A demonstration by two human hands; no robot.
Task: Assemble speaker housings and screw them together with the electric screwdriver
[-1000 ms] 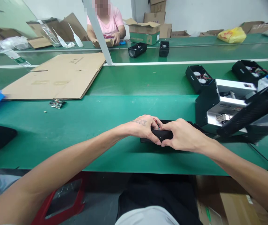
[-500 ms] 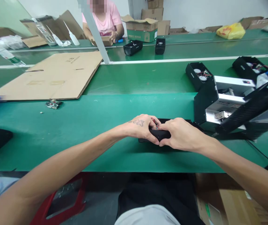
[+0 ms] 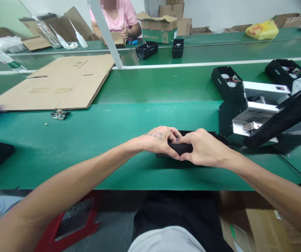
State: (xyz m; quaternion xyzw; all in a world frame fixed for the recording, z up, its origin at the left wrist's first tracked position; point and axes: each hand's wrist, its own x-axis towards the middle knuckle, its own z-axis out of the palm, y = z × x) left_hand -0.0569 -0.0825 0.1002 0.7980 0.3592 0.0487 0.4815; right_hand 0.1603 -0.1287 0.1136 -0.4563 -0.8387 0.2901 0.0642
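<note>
A long black speaker housing (image 3: 184, 148) lies on the green table in front of me, its open side up and largely covered by my hands. My left hand (image 3: 163, 140) is closed on its left part, thumb on the near wall and fingers reaching over into the opening. My right hand (image 3: 204, 146) grips the same wall just to the right, with its thumb and fingertips meeting close to the left ones. A little red wire (image 3: 172, 132) shows by the left fingers. Whatever the fingertips pinch inside is hidden.
Right of the housing stands a black and silver machine (image 3: 252, 112); a similar open housing (image 3: 227, 81) with round speakers and wires sits behind it. A cardboard sheet (image 3: 61, 84) and small circuit boards (image 3: 59, 114) lie left. A co-worker (image 3: 118, 21) sits across the table.
The view has shifted slightly. Both hands stay on the housing, with small finger movements at its opening. Across the table, the co-worker's hand has lifted a little.
</note>
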